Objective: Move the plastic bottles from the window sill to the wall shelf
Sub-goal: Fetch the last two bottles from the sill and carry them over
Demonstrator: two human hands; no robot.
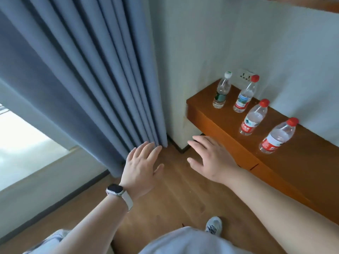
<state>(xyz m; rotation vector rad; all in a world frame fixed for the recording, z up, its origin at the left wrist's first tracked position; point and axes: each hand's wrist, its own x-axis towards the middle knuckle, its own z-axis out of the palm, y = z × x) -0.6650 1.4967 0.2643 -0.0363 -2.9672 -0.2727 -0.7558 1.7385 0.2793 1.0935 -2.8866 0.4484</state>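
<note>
Head view shows my left hand [141,167] and right hand [211,160] spread flat, empty and apart, with four clear plastic bottles [251,120] upright on the orange-brown wooden wall shelf [293,162], so I would next check the pale window sill [27,143] beside the blue-grey curtain [82,79] for any left.

1 head view — faces steeply down, wall shelf [293,162] close right.
</note>
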